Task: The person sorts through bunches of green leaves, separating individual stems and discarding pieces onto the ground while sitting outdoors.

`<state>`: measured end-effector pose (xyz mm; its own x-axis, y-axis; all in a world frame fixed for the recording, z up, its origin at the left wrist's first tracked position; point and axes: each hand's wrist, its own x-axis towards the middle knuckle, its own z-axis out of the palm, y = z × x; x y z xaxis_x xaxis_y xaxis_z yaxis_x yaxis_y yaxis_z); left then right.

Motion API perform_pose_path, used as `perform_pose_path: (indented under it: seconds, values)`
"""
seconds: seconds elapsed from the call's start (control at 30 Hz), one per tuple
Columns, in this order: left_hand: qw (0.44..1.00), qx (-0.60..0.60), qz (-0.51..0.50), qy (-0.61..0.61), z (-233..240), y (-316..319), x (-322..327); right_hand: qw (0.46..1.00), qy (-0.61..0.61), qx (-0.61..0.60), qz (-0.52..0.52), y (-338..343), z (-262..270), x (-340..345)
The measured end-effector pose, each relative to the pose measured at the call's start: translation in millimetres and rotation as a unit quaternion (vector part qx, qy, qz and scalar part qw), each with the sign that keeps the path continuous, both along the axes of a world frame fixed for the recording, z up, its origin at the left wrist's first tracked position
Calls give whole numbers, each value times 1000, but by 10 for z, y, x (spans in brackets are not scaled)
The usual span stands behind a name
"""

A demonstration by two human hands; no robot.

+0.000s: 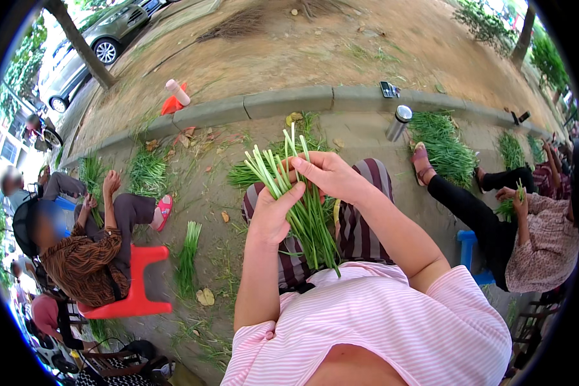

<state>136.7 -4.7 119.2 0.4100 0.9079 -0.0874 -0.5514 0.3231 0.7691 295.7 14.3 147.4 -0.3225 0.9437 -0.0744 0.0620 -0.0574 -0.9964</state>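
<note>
A bunch of garlic chives (pixel 313 234) rests over my lap, its pale cut ends pointing up and away from me. My left hand (pixel 272 217) grips the bunch around its left side, thumb laid across the stalks. With thumb and forefinger, my right hand (pixel 328 174) pinches a few stalks near their pale ends, at the bunch's right side. Some of its other fingers are hidden behind the stalks. Beyond my knees, a loose pile of chives (pixel 246 174) lies on the ground, partly covered by my hands and legs.
A steel flask (pixel 399 123) stands before the concrete kerb (pixel 289 102), near a large chive heap (pixel 441 144). A phone (pixel 388 89) and pink bottle (pixel 177 91) are by the kerb. Left, a person sits on a red stool (pixel 147 282) beside a chive bundle (pixel 189 260); another sits right.
</note>
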Motion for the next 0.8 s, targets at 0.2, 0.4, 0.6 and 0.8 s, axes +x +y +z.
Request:
perform_pose_path:
  seconds: [0.2, 0.4, 0.6, 0.8]
  values:
    - [999, -11, -19, 38, -143, 13, 121, 999, 33, -18, -24, -40, -105, 120]
    - [997, -67, -35, -3, -165, 37, 118, 996, 65, -62, 13, -30, -174, 198]
    - [995, -37, -88, -6, -216, 118, 82, 994, 22, -55, 88, 10, -132, 225]
    - [987, -55, -149, -6, -169, 136, 111, 969, 238, -54, -40, 262, -293, 99]
